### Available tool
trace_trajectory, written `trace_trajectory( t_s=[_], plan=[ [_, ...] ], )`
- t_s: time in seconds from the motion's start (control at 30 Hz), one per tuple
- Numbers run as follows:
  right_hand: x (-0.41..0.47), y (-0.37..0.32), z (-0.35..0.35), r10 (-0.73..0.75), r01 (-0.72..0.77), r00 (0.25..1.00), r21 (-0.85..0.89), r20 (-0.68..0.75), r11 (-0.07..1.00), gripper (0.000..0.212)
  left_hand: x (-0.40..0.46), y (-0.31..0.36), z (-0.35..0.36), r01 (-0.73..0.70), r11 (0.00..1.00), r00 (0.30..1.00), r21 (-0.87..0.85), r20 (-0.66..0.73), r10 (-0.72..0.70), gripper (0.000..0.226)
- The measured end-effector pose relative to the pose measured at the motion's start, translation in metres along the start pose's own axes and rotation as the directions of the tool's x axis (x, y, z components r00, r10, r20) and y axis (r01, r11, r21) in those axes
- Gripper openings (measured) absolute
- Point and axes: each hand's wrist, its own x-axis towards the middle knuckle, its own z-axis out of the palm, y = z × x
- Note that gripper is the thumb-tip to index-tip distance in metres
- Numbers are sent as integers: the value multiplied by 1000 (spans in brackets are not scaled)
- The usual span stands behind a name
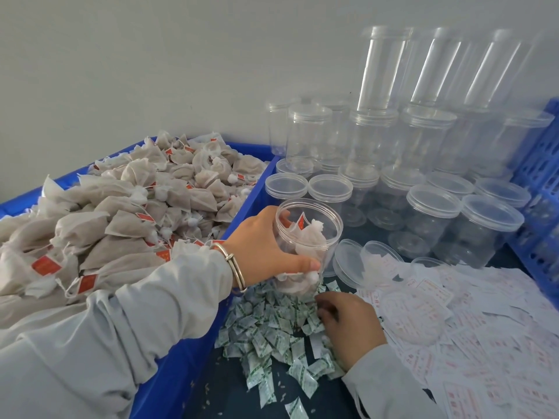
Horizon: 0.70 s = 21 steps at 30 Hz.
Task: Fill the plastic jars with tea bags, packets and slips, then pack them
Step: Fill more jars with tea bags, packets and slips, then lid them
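My left hand (266,246) grips an open clear plastic jar (314,234) round its side, holding it tilted above the small packets. Tea bags with a red tag lie inside the jar. My right hand (348,325) rests palm down on the pile of small white-and-green packets (272,331), its fingers curled among them just below the jar. Whether it holds a packet cannot be seen. A heap of tea bags (121,213) fills the blue bin (181,370) on the left. Printed white-and-red slips (472,337) are spread at the right.
Several lidded empty jars (435,219) stand behind, some stacked in tall columns (381,71) against the grey wall. Loose clear lids (348,261) lie next to the slips. A blue lattice crate (541,182) stands at the far right.
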Motion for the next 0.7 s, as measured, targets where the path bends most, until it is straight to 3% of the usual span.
trace_trajectory(
  t_s=[0.27,0.33,0.4,0.47,0.53,0.57,0.63,0.7],
  plan=[
    [-1,-5,-5,64,-41,986,155,-152,987,22,-1,0,0,2,1000,999,21,39,-3,93],
    [-1,-4,-6,164,-115,975,291,-150,950,15,-1,-1,0,1,999,998,49,63,-4,92],
    [1,-4,-11,363,-263,931,599,-49,756,8,-2,0,1,-15,997,994,71,107,7,94],
    [5,-4,-18,525,-347,843,862,115,368,8,-4,0,2,-45,995,986,84,162,31,96],
    [8,-5,-28,603,-277,772,960,201,35,11,-5,1,4,-66,991,974,117,221,39,96],
    [8,-6,-34,616,-182,766,981,186,-69,11,-5,1,5,-80,987,967,141,251,43,95],
    [6,-9,-45,599,63,800,987,37,-145,21,-5,1,7,-109,981,952,163,302,55,94],
    [1,-12,-50,546,249,813,968,-201,-14,39,-5,1,8,-130,980,939,150,336,73,93]
  ],
)
